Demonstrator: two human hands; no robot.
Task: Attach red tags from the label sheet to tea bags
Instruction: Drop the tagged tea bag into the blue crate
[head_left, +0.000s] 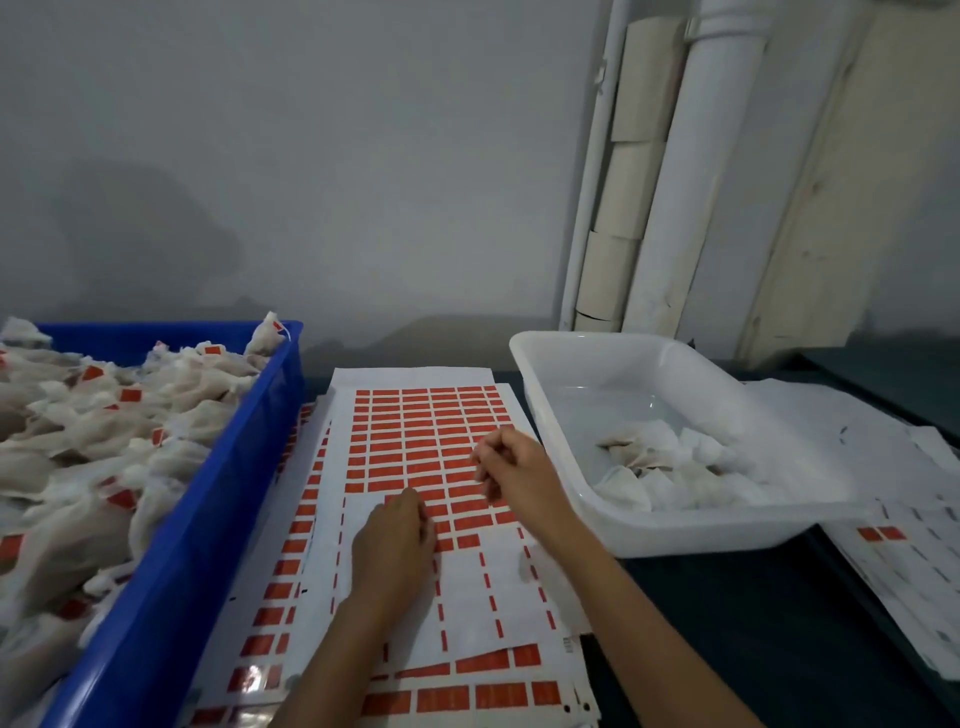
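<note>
A grey wall (311, 156) fills the upper part of the view, and white pipes (691, 171) stand upright against it on the right, with pale cardboard rolls (628, 182) stacked between them. Below is a dark surface (727, 613) which carries everything else.

On the left stands a big blue crate (208, 519). It is filled high with tea bags (78, 441) of white gauze, and many of them carry a small red tag. On the right stands a white plastic tub (675, 530), tilted a little, with its near edge resting over loose sheets. Inside it, in the near right part, lie only a few white tea bags (670, 467). More used sheets (909, 571) lie on the surface to the right of the tub, with two red tags left on one of them.

Between the crate and the tub lies the label sheet (415, 415), on top of a stack of similar sheets. Its far part is covered with rows of red tags (426, 431); its near part is mostly white, with only thin red strips remaining.

The left hand (395, 540) rests on the sheet, palm down, fingers together, and its fingertips touch the nearest full rows of tags. The right hand (511, 462) is held just above the sheet, near its right edge, with the fingers curled inward and the thumb close to them as in a pinch. I cannot tell if it holds a tag, because the fingertips are blurred.
</note>
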